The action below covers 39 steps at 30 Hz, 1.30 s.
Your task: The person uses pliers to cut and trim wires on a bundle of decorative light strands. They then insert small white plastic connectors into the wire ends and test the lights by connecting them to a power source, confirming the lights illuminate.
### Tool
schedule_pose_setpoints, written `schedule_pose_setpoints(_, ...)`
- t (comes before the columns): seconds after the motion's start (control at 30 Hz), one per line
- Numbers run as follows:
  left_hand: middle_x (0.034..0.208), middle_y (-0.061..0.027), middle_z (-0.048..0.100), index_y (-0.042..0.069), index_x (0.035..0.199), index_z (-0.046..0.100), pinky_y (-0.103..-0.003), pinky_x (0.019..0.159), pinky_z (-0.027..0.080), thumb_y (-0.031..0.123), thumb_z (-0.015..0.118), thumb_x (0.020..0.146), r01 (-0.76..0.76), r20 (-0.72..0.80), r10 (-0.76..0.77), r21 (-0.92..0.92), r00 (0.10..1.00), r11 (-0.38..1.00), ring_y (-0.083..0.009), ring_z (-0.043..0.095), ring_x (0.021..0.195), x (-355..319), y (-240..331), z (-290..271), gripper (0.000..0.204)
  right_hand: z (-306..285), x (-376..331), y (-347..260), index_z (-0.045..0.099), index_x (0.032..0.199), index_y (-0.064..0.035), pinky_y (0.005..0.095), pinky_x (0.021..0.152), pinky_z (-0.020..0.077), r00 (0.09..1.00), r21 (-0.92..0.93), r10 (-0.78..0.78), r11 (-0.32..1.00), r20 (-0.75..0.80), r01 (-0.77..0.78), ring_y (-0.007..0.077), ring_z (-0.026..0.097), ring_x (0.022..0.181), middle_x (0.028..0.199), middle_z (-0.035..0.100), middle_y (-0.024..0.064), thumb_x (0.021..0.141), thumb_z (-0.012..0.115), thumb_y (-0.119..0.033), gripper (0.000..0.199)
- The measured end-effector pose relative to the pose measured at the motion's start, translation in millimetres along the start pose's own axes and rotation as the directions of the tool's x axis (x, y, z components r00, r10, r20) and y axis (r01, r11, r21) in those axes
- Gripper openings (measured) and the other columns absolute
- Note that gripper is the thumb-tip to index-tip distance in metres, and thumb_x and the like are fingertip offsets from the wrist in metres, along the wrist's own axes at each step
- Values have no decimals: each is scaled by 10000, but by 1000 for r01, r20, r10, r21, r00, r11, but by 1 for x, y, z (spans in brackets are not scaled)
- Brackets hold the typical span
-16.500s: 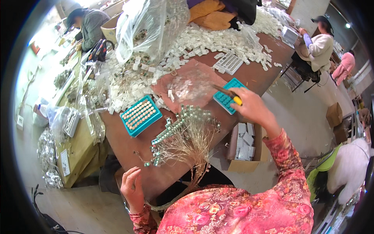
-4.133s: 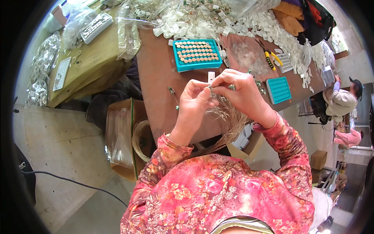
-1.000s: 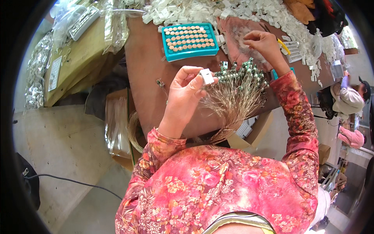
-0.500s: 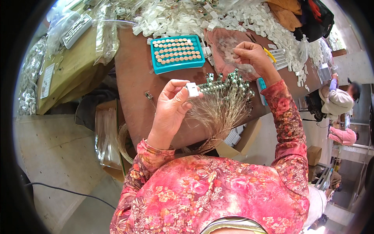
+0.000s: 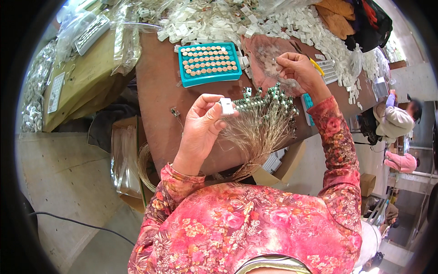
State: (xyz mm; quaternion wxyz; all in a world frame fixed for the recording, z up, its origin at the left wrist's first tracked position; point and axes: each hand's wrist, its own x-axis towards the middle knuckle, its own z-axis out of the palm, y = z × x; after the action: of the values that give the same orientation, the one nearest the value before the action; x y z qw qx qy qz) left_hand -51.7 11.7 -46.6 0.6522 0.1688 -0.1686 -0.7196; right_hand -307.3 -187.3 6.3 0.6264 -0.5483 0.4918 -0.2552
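Between the thumb and fingers of my left hand (image 5: 204, 126) is a small white plastic case (image 5: 226, 106), held up over the table. My right hand (image 5: 299, 68) is raised above a reddish cloth (image 5: 255, 57), its thumb and forefinger pinched together; whatever they hold is too small to name. A bundle of thin wires (image 5: 253, 137) tipped with small green circuit boards (image 5: 273, 98) lies just beyond and right of the left hand. Farther back stands a teal tray (image 5: 210, 81) with rows of round coin-like cells (image 5: 207, 60).
White plastic cases (image 5: 292, 27) are heaped along the far side of the brown table (image 5: 157, 91). A yellow-handled tool (image 5: 317, 66) lies by the right wrist. Open cardboard boxes (image 5: 292, 160) stand below the near edge. Another person (image 5: 394, 118) is at the far right.
Both hands stay almost in place, the left still holding the white case. The right hand has shifted very slightly, its fingers still pinched.
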Motion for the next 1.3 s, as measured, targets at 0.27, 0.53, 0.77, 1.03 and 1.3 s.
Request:
schedule_pose_setpoints(0.27,1081,-122,649,24,1183,543,-216,719,544,156,567,986,7,-36,-5,69,999,998,-217,662,974,-1,-2,5,238,52,-54,-50,671,922,20,226,700,534,955,-323,-283,899,87,295,104,660,756,851,692,67,878,660,-49,84)
schedule_pose_setpoints(0.53,1037,-68,662,37,1159,577,-224,740,515,161,605,970,5,0,-5,106,1000,994,-156,663,910,-2,0,8,228,131,-99,-47,707,902,35,222,736,538,896,-224,-383,874,225,430,87,654,816,863,693,40,829,689,40,75)
schedule_pose_setpoints(0.77,1046,-87,659,29,1163,568,-231,742,519,155,596,974,3,-8,-2,106,1000,994,-168,663,923,-4,-1,9,229,131,-96,-29,703,923,31,212,739,535,946,-118,-310,940,99,320,90,659,818,878,705,44,832,690,26,92)
schedule_pose_setpoints(1.03,1061,-115,656,23,1184,543,-232,730,527,151,570,986,3,29,-5,64,1000,998,-194,661,943,-2,-2,5,237,67,-35,-30,676,888,2,226,683,525,816,-671,-577,617,-31,411,82,665,756,804,707,31,797,709,-1,96)
schedule_pose_setpoints(1.3,1042,-92,668,36,1145,573,-218,717,526,159,604,970,2,7,-2,56,1000,998,-188,675,921,-1,-1,5,217,43,0,-3,639,808,-27,302,596,487,769,-840,-608,301,194,451,197,643,658,727,644,96,740,732,-43,117)
